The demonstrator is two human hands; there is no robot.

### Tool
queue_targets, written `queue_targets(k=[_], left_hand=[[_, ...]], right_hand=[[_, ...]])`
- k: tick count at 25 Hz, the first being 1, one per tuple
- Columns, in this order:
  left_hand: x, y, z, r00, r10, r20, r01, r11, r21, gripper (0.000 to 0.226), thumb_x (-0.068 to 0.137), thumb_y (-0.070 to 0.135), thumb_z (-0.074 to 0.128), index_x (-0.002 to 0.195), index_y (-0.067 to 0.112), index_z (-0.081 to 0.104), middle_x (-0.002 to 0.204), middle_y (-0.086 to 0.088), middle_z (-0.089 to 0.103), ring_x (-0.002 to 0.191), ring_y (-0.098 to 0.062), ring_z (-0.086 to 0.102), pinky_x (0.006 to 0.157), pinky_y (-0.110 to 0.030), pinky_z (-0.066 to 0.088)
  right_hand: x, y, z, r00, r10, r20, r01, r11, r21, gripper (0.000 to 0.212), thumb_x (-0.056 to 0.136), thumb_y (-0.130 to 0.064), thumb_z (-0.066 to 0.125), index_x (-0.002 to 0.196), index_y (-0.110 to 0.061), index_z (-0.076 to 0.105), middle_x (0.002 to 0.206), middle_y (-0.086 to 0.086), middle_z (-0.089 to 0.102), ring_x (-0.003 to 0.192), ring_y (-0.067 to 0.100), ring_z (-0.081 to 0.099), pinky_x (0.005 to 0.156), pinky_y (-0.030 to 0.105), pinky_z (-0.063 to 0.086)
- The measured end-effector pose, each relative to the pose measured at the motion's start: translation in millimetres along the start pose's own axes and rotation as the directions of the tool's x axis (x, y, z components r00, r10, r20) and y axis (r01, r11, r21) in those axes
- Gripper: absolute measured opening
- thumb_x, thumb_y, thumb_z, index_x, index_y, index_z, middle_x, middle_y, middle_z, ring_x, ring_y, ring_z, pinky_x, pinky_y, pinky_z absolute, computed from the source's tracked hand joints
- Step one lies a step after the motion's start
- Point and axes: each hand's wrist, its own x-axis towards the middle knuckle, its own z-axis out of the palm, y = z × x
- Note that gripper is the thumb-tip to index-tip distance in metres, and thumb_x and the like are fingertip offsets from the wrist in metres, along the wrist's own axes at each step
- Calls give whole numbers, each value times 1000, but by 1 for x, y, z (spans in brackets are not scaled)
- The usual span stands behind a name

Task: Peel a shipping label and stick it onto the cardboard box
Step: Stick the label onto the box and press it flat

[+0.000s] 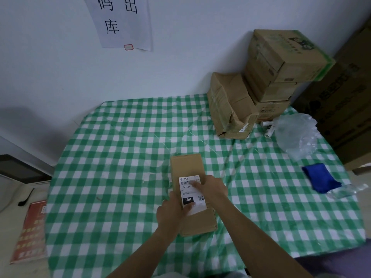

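Observation:
A flat brown cardboard box [188,165] lies on the green-and-white checked tablecloth [120,157] near the front middle. A white shipping label [189,192] with a barcode, a black "15H" block and a QR code lies on the box's top. My left hand [170,211] rests against the box's left side, its thumb pressing the label's lower edge. My right hand [212,188] comes from the right, with a fingertip pressing on the label's upper part near the barcode. Neither hand grips anything.
Stacked cardboard boxes [277,77] and a tilted box [228,105] stand at the back right. Clear plastic bags [297,133], white pipe fittings [268,127] and a blue cloth [321,177] lie at the right. A red booklet [30,231] lies left of the cloth.

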Motion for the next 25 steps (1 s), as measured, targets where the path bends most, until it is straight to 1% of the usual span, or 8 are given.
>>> queue_targets(k=[5, 9, 14, 17, 19, 21, 23, 25], left_hand=[[-1, 2, 1, 1000, 4, -6, -4, 1000, -15, 63, 85, 62, 54, 123, 15, 38, 110, -5, 67, 101, -26, 63, 75, -35, 46], [-1, -2, 4, 999, 32, -8, -33, 997, -74, 59, 85, 60, 54, 120, 16, 39, 107, -3, 68, 97, -24, 64, 77, -38, 52], [2, -4, 3, 998, 59, 24, -58, 998, -38, 57, 89, 56, 52, 123, 12, 37, 108, -8, 68, 97, -28, 65, 75, -37, 50], [4, -6, 3, 992, 107, 64, -106, 994, -19, 60, 92, 52, 50, 129, 9, 33, 110, -10, 68, 99, -31, 65, 82, -42, 53], [2, -8, 4, 989, 125, 78, -124, 992, -23, 62, 93, 51, 47, 133, 8, 28, 111, -10, 68, 100, -31, 65, 82, -44, 54], [1, -10, 4, 987, 139, 83, -137, 990, -26, 62, 94, 53, 41, 134, 9, 24, 111, -10, 69, 98, -30, 66, 82, -45, 55], [1, -12, 5, 986, 147, 82, -144, 989, -44, 57, 95, 54, 39, 131, 11, 25, 109, -9, 70, 95, -28, 67, 80, -46, 55], [-1, -12, 4, 984, 153, 86, -148, 987, -70, 52, 95, 53, 40, 127, 14, 27, 107, -8, 70, 93, -27, 68, 79, -46, 56]], right_hand=[[-9, 11, 6, 988, -153, -10, 153, 988, -5, 67, 69, -73, 63, 120, -30, 54, 104, -1, 71, 98, 21, 67, 77, 32, 53], [-13, 17, 7, 976, -216, -11, 216, 974, 70, 67, 73, -65, 66, 129, -32, 49, 106, -4, 71, 98, 17, 67, 75, 30, 51], [-15, 20, 10, 959, -283, 2, 282, 956, -87, 75, 77, -65, 62, 135, -22, 41, 114, 5, 66, 106, 25, 63, 80, 36, 50], [-22, 24, 14, 947, -321, -7, 318, 941, -118, 67, 77, -62, 64, 123, -15, 46, 109, 4, 63, 99, 22, 61, 71, 31, 43], [-24, 27, 16, 941, -337, -26, 335, 940, -64, 60, 76, -58, 67, 114, -16, 48, 92, -1, 56, 83, 17, 55, 64, 27, 40], [-23, 30, 15, 933, -358, -24, 359, 933, 13, 50, 74, -53, 72, 102, -19, 48, 85, -6, 50, 77, 14, 49, 57, 24, 35], [-21, 35, 14, 931, -365, 4, 363, 926, 105, 47, 71, -50, 76, 88, -23, 42, 85, -6, 53, 77, 15, 50, 60, 26, 37], [-20, 40, 13, 928, -371, 33, 362, 920, 147, 49, 67, -50, 78, 86, -25, 40, 88, -7, 55, 78, 15, 52, 64, 28, 41]])
